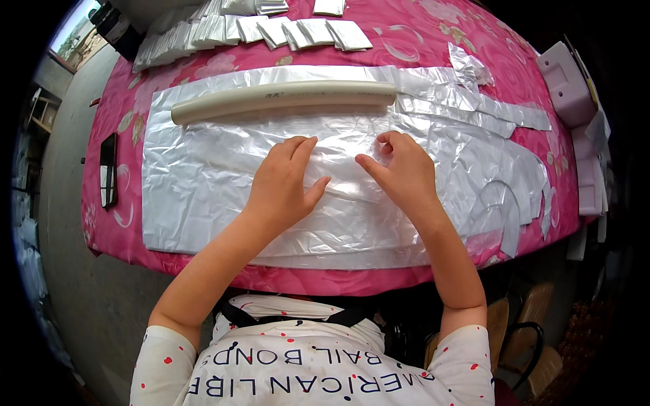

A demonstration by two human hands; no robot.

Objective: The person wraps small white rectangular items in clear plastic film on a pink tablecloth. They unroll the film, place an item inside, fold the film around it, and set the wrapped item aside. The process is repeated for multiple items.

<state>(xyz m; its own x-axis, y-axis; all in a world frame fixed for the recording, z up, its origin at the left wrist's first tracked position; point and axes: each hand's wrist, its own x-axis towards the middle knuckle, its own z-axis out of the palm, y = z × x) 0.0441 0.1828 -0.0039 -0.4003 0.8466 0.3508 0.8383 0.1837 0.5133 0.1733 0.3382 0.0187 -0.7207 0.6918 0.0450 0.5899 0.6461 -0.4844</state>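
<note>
A stack of thin, silvery translucent plastic bags (203,203) lies flattened on the table, with strap-like strips at its right end. A cream plastic pipe (284,99) rests across the far part of the stack. My left hand (283,177) is over the middle of the plastic, just nearer to me than the pipe, its thumb apart from the fingers. To its right, my right hand (405,169) has bent fingers with a gap between thumb and forefinger. Neither hand shows anything held. Whether the fingertips touch the film is hard to see.
Folded plastic packets (298,32) line the far side of the pink flowered tablecloth (406,47). A black phone (108,170) lies at the left edge, a dark jar (115,30) stands at the far left corner. A pale pink container (569,88) is at the right.
</note>
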